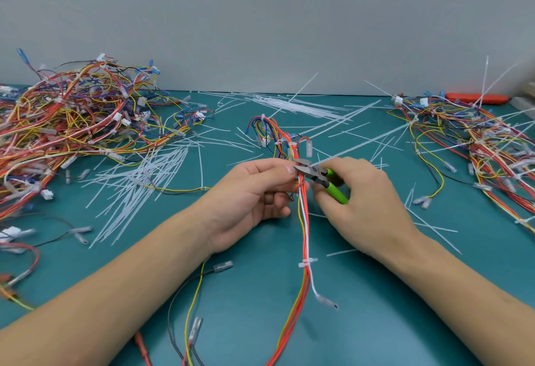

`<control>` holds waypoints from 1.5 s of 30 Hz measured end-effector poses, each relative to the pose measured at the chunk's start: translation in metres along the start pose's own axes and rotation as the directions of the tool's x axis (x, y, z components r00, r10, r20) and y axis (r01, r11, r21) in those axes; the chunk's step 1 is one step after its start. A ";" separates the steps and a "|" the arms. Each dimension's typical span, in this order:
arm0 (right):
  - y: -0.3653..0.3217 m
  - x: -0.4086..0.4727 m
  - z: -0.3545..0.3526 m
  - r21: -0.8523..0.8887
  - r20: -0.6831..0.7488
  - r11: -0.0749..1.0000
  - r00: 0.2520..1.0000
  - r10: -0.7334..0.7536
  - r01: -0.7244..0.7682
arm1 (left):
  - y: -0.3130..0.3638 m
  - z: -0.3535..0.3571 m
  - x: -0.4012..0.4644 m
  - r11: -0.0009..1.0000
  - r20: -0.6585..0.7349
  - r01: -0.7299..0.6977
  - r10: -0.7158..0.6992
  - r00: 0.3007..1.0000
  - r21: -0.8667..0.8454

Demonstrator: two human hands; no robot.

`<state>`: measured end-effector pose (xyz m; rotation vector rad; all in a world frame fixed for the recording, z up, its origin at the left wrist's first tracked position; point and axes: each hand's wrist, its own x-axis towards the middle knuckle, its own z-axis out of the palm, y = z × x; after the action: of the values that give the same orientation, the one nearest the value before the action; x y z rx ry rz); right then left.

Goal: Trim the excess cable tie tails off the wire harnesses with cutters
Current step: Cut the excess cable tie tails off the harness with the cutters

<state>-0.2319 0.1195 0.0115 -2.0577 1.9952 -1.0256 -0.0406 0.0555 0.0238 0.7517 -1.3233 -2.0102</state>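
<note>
Over the teal desk (376,293), a harness (304,221) is pinched by the left hand (254,192) while cutters (314,173), gripped by the right hand (364,200), are set at a tie; squeezing seems called for next.

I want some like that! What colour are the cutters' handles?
Bright green, seen in the head view: the cutters sit in the right hand.

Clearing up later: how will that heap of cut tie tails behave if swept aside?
The cut tie tails look thin and light, so they would probably scatter. They lie straight, so likely springy, and may slide easily on the smooth mat.
</note>
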 end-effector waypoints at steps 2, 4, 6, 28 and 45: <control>0.000 0.001 0.000 -0.002 0.011 1.000 1.000 -0.012 0.012 | 0.000 -0.001 0.001 1.000 0.003 -0.002 0.002 1.000 0.003; 0.001 0.002 0.001 0.007 0.018 1.000 1.000 -0.024 0.024 | -0.001 -0.002 0.001 1.000 0.012 -0.004 0.004 1.000 0.003; 0.001 0.003 0.000 0.018 0.030 0.999 0.999 -0.028 0.027 | -0.001 -0.003 0.002 1.000 0.016 -0.006 0.006 1.000 0.006; 0.002 -0.001 0.000 -0.080 -0.031 0.996 0.998 -0.052 0.049 | 0.001 -0.002 0.000 0.999 0.054 -0.012 0.010 0.998 0.035; 0.002 -0.002 0.000 -0.048 0.020 0.999 1.000 0.011 -0.010 | 0.001 -0.002 0.000 0.999 0.067 -0.009 0.006 0.998 0.036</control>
<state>-0.2331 0.1207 0.0100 -2.0699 2.0383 -0.9610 -0.0394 0.0543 0.0238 0.7007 -1.4020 -2.0260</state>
